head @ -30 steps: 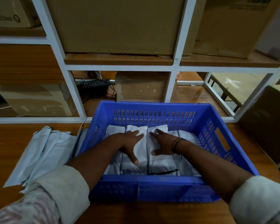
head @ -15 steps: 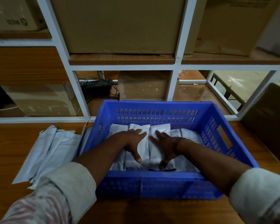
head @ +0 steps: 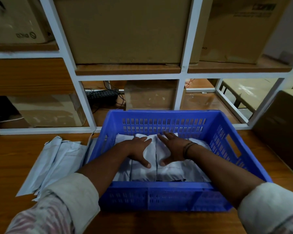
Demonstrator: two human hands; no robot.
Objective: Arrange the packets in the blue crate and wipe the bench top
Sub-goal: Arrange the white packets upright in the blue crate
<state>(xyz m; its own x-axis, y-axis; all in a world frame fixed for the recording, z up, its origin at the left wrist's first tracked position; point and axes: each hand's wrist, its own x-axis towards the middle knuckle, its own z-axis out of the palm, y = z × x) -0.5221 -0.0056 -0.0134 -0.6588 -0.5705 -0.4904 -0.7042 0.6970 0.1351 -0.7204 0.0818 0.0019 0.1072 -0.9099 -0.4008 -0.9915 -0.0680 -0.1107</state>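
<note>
White-painted metal shelving frame (head: 184, 48), stands across the far edge of the work area, its wooden shelves loaded with brown cardboard boxes (head: 125, 27); a black slotted device (head: 101, 97) with trailing cables sits on the lower shelf behind the frame. Wooden tabletop (head: 15, 157), brown, carries all the working items. Blue crate (head: 159, 196), plastic with slotted walls and a handle cut-out in its right side, stands on the tabletop centre-right with its far wall just before the shelving frame. Loose packets (head: 57, 162), pale grey-white and flat, a small overlapping stack (exact count cannot be told), lie on the tabletop just beside the crate's left wall. Packets in the crate (head: 169, 171), same pale kind, lie side by side in a row along the crate floor, their long edges running front to back. Sleeves: left sleeve (head: 71, 196) and right sleeve (head: 267, 208), light fabric, pushed up so that both forearms are bare over the crate's near wall. Left hand (head: 139, 149), palm down, fingers straight and spread, rests flat on the middle packets and grips nothing. Right hand (head: 172, 149), likewise flat and spread, rests on the packets just beside the left hand, thumbs pointing toward each other, nothing held. Dark wristband (head: 188, 149), on the right wrist.
</note>
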